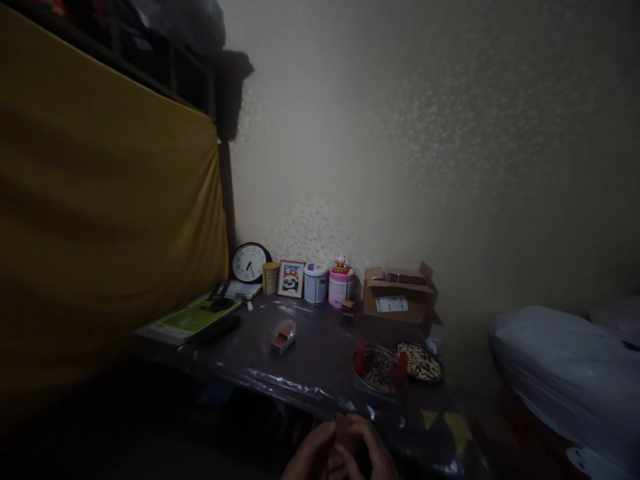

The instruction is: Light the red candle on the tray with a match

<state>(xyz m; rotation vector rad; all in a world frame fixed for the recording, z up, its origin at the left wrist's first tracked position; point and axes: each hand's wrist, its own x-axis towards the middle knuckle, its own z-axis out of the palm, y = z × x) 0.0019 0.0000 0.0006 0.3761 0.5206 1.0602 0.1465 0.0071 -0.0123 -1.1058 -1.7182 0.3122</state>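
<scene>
At the bottom centre, in front of the table edge, my left hand [314, 448] and my right hand [369, 450] come together with bent fingers. Between their fingertips they pinch a small, flat reddish-brown piece [342, 430]; the dim light hides its exact kind. Just beyond the hands stands a round bowl [371, 385] with red pieces at its sides and small dark bits inside. Beside it, a dark plate [434, 377] carries many thin pale sticks [419, 360]. Farther left lies a clear-wrapped pack [284, 336] with orange-brown contents.
Along the wall stand a clock [249, 262], a yellow tub [271, 278], a panda picture [291, 279], a white can [315, 284], a pink can [341, 288] and an open cardboard box [399, 293]. A green book [193, 319] lies left by a yellow curtain [110, 200].
</scene>
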